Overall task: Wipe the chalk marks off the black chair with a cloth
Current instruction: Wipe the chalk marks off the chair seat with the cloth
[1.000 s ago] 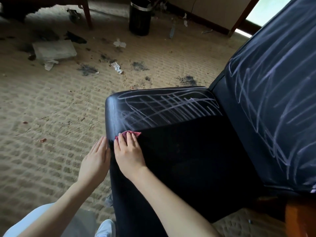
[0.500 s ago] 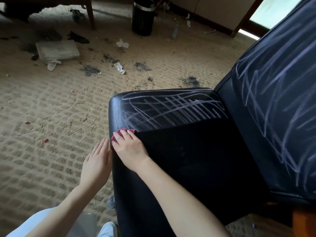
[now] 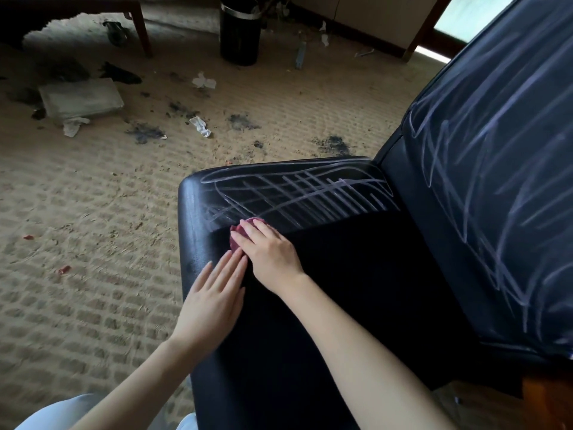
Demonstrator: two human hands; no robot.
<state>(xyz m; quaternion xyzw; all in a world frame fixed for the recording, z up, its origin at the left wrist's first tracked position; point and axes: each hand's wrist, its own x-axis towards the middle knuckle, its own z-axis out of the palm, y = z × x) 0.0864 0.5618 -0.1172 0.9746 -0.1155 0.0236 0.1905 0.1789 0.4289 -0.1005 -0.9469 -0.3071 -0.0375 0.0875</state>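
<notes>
The black chair [image 3: 366, 290] fills the right half of the view. White chalk marks [image 3: 304, 193] criss-cross the far part of its seat, and more chalk lines [image 3: 496, 169] cover the backrest. The near part of the seat is plain black. My right hand [image 3: 266, 248] presses a small dark red cloth [image 3: 237, 232] flat onto the seat at the near edge of the marks, fingers straight. My left hand [image 3: 214, 293] lies flat on the seat's front left edge, its fingertips next to the right hand.
Beige carpet [image 3: 86, 243] spreads to the left, littered with dark stains, crumpled paper [image 3: 200, 125] and a flat grey slab [image 3: 82, 99]. A black bin [image 3: 240, 29] stands at the back, with a wooden furniture leg [image 3: 141, 26] to its left.
My right hand has pushed the cloth to the right and further onto the seat, along the edge of the chalk. My left hand has shifted from the seat's side onto its top edge.
</notes>
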